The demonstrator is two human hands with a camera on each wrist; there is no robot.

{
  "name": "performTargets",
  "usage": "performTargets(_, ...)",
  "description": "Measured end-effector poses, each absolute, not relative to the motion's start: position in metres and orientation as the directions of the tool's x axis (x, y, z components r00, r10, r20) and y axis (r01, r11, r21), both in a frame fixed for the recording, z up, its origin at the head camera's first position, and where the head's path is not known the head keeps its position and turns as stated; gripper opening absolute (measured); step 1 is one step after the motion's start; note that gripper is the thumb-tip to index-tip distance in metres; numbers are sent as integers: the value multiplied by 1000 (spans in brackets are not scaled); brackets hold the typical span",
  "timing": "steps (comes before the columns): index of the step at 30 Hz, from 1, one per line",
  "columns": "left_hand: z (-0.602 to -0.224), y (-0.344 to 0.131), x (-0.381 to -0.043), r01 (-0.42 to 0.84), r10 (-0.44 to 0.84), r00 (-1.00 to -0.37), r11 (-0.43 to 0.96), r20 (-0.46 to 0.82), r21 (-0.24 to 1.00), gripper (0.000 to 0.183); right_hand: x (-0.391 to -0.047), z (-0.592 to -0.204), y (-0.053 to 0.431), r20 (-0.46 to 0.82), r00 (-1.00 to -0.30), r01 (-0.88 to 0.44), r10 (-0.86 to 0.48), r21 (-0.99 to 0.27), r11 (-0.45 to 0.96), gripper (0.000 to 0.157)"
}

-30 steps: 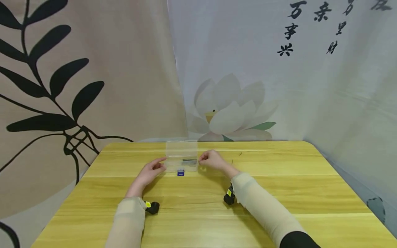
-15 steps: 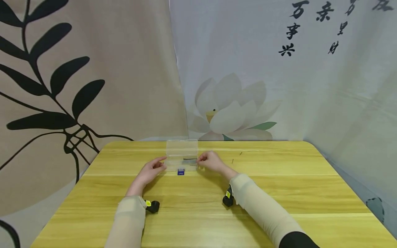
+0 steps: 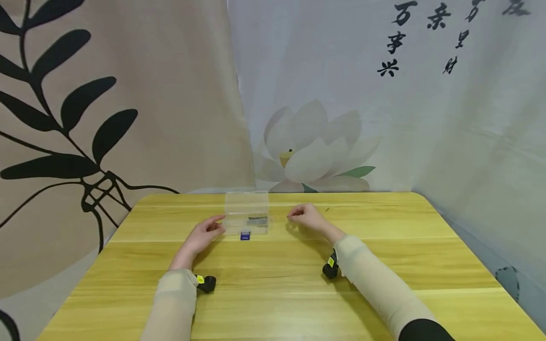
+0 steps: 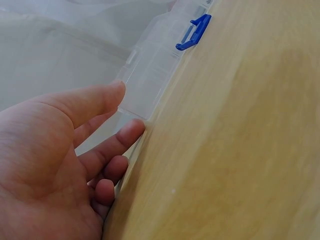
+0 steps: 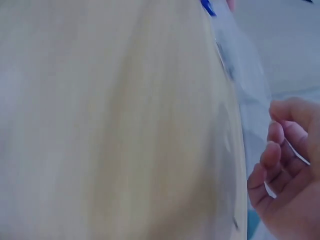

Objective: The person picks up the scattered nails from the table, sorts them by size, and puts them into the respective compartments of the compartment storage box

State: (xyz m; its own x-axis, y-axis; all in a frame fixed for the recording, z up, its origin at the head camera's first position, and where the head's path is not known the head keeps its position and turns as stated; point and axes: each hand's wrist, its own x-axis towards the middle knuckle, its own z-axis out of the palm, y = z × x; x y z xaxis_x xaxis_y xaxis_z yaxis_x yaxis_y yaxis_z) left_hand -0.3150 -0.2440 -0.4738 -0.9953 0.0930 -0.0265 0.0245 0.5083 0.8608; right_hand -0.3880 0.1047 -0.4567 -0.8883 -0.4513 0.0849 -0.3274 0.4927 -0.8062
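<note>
While the left hand (image 3: 207, 233) steadies the open clear plastic box (image 3: 246, 219) with relaxed fingers, the right hand (image 3: 306, 217), loosely curled with what looks like a thin pin between its fingertips, hangs apart from it, so filling looks unfinished.

A small clear plastic rectangular box (image 3: 246, 219) with a blue latch (image 3: 245, 235) sits lid-open at the frame's centre.

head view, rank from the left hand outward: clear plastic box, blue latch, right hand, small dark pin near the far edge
1. clear plastic box: the left hand touches its left end.
2. blue latch: on the box's front, just right of the hand.
3. right hand: past the box's right end, apart from it.
4. small dark pin: beyond the right hand, toward the table's far edge.
</note>
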Motion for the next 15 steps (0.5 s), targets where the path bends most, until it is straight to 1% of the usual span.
performTargets(7,-471,-247,-315,37,102,-995,516,-19,856,50,-394,-448,141,46,-936,-236,-350,-818,524,22)
performTargets(11,-471,-247,-315,42,105,-994,517,-14,855,50,-398,-451,158,61,-949,-228,-310,-811,538,23)
performTargets(15,-470,-244,-314,25,98,-995,505,-29,863,50,-399,-457,172,39,-961,-188,-273,-815,548,23)
